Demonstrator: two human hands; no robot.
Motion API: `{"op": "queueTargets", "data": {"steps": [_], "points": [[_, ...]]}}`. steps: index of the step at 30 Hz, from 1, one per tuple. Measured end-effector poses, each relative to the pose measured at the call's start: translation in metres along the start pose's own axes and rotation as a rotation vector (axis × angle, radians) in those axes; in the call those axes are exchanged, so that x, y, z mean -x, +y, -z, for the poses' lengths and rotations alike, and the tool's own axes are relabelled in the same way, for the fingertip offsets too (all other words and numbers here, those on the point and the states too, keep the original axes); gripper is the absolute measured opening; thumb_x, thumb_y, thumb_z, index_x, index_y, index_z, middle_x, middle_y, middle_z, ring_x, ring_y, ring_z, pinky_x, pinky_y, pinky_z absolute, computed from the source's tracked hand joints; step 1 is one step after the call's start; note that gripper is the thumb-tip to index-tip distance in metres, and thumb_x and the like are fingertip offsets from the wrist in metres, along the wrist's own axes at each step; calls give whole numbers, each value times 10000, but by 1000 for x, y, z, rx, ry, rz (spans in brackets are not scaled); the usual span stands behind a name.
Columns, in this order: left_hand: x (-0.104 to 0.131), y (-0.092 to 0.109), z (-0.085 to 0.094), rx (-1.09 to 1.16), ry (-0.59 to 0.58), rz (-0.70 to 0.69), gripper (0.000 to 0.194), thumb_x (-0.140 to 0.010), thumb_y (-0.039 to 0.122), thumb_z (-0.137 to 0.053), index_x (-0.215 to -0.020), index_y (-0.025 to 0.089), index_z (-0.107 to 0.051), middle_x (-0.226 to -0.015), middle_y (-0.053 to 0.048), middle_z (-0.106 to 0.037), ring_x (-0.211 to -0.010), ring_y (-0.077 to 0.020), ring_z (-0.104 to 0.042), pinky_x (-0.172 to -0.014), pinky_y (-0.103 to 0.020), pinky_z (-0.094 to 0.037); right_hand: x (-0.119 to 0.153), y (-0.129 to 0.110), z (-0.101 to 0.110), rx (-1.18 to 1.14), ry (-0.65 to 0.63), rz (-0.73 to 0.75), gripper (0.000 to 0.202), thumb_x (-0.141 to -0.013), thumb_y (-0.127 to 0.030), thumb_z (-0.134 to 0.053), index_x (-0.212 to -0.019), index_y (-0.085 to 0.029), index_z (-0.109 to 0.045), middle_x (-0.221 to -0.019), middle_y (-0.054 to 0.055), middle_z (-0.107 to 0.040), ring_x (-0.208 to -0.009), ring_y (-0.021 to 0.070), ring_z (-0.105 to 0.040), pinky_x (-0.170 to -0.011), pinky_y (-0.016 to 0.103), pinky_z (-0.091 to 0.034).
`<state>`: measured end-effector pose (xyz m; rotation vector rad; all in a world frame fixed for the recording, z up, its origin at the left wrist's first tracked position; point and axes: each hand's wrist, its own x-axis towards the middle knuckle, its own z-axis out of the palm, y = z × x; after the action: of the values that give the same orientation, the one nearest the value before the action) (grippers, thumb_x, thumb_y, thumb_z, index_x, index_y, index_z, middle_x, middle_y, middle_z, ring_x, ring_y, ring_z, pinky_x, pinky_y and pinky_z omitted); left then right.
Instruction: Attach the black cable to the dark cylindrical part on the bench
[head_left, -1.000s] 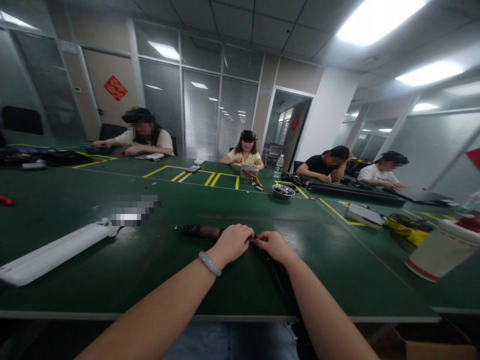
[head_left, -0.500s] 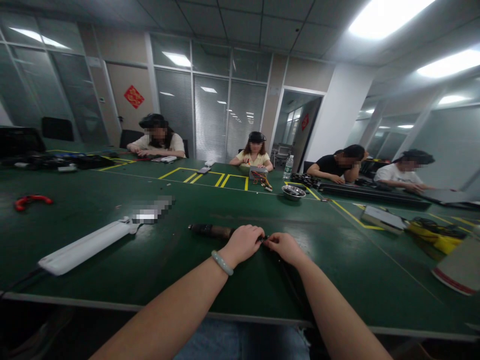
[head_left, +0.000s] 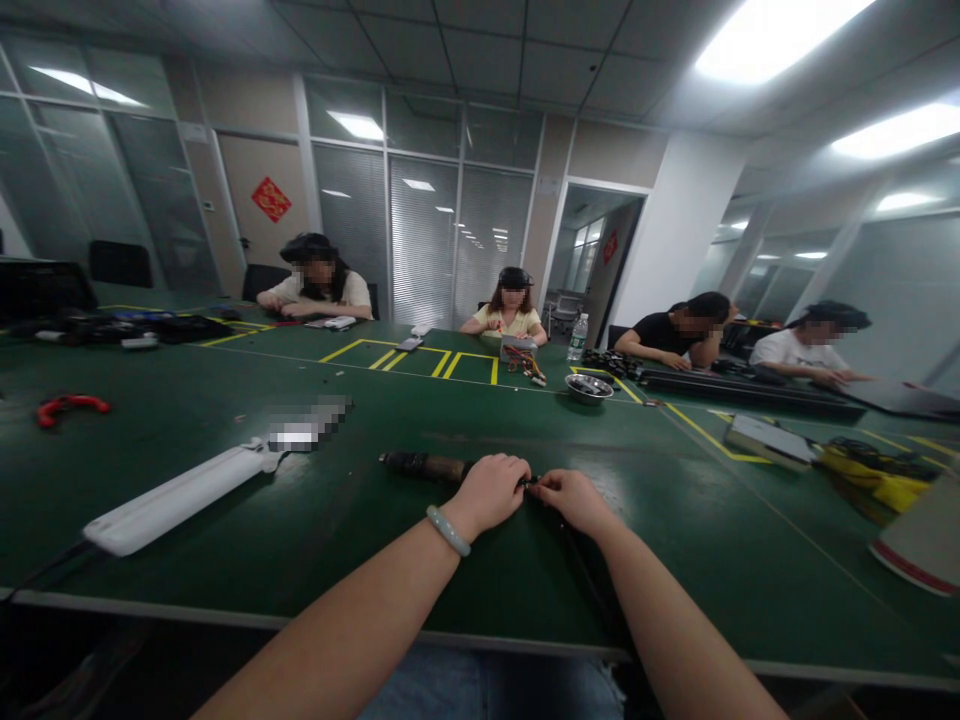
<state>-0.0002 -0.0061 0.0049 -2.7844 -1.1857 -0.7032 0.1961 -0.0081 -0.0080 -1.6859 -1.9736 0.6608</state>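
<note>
From where I operate, the landmark I steer by is the dark cylindrical tool (head_left: 435,467) with a brownish middle, lying on the green counter (head_left: 337,560) ahead of the forearms. The left hand (head_left: 491,490), a pale bangle (head_left: 448,532) at its wrist, has its fingers curled over the tool's right end, holding it down. The right hand (head_left: 574,500) is just beyond that end, its fingers drawn narrow in a pinch; I cannot tell what small part they have, if any, since the fingertips cover it. A dark cord (head_left: 574,545) runs from near that spot toward the counter's near edge, close to the right forearm. My worry is the cord: if the forearm pressed or dragged on it, the pull could tug the joint out of line. The tool looks round, so I judge that a loosened left hold could let it roll. Too hard a pinch could bend or drop something small, and the hands hide much of the contact, so a slip would be hard to spot. The white device (head_left: 180,500) left of the tool and the metal bowl (head_left: 588,388) beyond it, to the right, are well apart from both hands.
</note>
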Motion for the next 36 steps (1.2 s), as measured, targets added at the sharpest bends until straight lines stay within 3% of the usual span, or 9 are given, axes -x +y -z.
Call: {"op": "queueTargets", "data": {"steps": [8,13,17,22,36], "points": [[0,-1,-2,4,27,23,221,-852,220,-583,-1070,212,-550,-1009,-40,-638,-936,-206,-586,-827,-339,-440,0,1,1,11,4,26,258,-831,-410,-615,-804,-178,-725,-673,9,-691,-581,130,-583,-514,225,-338],[-1,-1,-1,0,-9,-7,134,-865,187,-551,-994,209,-580,-997,-39,-642,-952,-200,-586,-842,-335,-441,1,1,0,-3,10,16,260,-839,-404,-609,-809,-172,-724,-680,12,-694,-597,130,-598,-523,219,-359],[-1,-1,-3,16,3,0,180,-869,202,-546,-1047,215,-572,-1017,-44,-639,-953,-200,-588,-836,-331,-442,2,0,1,2,6,0,257,-844,-405,-613,-825,-174,-724,-693,11,-699,-606,125,-605,-524,210,-364],[-2,-1,-4,31,10,-16,122,-856,168,-545,-959,216,-591,-960,-32,-641,-911,-195,-589,-814,-328,-435,3,-2,2,6,10,-15,241,-837,-403,-633,-844,-182,-728,-718,8,-703,-618,117,-608,-534,200,-379],[-3,-1,-5,35,19,-8,117,-865,197,-537,-962,216,-601,-951,-37,-642,-904,-194,-587,-821,-325,-431,1,4,0,10,34,29,219,-835,-384,-639,-837,-185,-729,-722,6,-703,-641,117,-619,-548,196,-386]]}}
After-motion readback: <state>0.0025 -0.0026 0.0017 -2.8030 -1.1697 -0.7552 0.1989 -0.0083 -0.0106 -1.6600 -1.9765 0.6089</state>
